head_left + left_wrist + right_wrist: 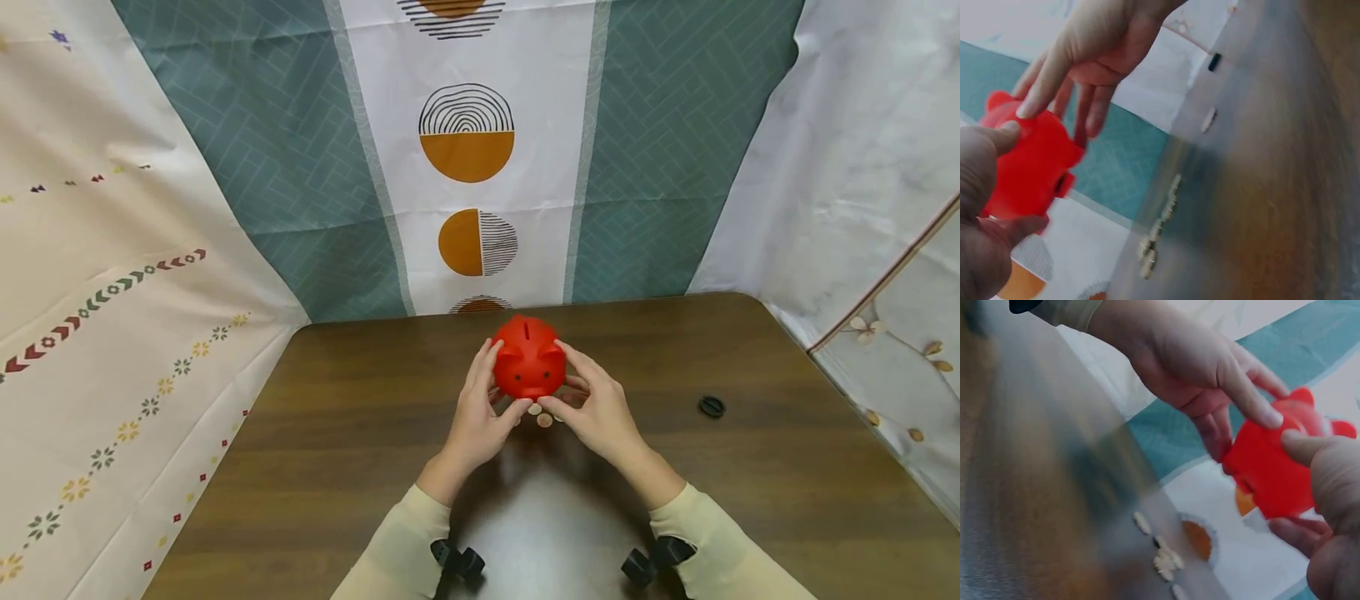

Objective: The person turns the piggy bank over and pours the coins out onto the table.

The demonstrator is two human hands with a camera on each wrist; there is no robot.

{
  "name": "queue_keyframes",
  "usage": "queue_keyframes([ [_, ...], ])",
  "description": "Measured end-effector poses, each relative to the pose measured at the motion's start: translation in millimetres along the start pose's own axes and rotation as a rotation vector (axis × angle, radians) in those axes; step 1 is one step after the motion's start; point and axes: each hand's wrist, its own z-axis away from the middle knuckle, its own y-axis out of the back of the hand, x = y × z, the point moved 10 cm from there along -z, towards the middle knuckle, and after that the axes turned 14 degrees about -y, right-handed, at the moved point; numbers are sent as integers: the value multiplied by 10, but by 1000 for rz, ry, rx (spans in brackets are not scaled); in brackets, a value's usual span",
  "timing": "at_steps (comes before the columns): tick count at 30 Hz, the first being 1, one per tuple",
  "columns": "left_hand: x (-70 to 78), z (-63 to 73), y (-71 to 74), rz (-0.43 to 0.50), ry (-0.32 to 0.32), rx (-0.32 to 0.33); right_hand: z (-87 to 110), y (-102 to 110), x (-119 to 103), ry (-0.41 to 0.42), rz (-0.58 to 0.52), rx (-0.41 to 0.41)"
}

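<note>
A red piggy bank (528, 358) with a coin slot on top is held up between both hands, its snout toward the person. My left hand (480, 408) grips its left side, thumb at the front near the snout. On the opposite side my right hand (600, 408) grips it the same way, thumb near the snout. Both wrist views show the piggy bank (1032, 162) off the table. Several coins (544, 420) lie on the table below it, partly hidden by the hands in the head view. The left wrist view shows these coins (1160, 228) in a scattered line.
A small black round plug (711, 407) lies on the wooden table (337, 467) to the right. Patterned cloths hang behind the table (480, 50) and at both sides. Black straps (459, 560) sit on the wrists.
</note>
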Motion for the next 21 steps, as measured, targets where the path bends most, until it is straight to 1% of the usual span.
queue_keyframes([
  [3,333,-92,80,-51,-148,41,44,100,-207,134,24,70],
  [5,546,-130,123,-95,-253,63,83,142,-317,222,18,96],
  [6,629,-136,138,-118,-314,74,110,158,-368,271,16,108],
  [8,768,-119,171,-175,-439,109,178,191,-476,382,17,137],
  [9,792,-101,180,-198,-483,126,209,202,-518,431,15,147],
  [10,790,-85,183,-214,-506,139,227,206,-538,456,9,146],
  [11,741,-80,177,-219,-486,141,213,199,-524,438,1,132],
  [12,653,-83,160,-207,-437,130,177,179,-478,389,-8,107],
  [13,546,-88,136,-189,-353,105,128,145,-399,310,-5,75],
  [15,255,-68,50,-133,-133,25,28,34,-152,97,17,-17],
  [16,103,-37,6,-116,-20,-19,-3,-24,-16,-10,36,-61],
  [17,-24,2,-33,-105,77,-58,-19,-70,100,-97,62,-92],
  [18,-107,34,-60,-96,137,-88,-22,-105,178,-144,80,-115],
  [19,-163,60,-78,-97,174,-110,-22,-127,229,-170,97,-127],
  [21,-211,85,-87,-90,202,-123,-22,-144,273,-190,92,-129],
])
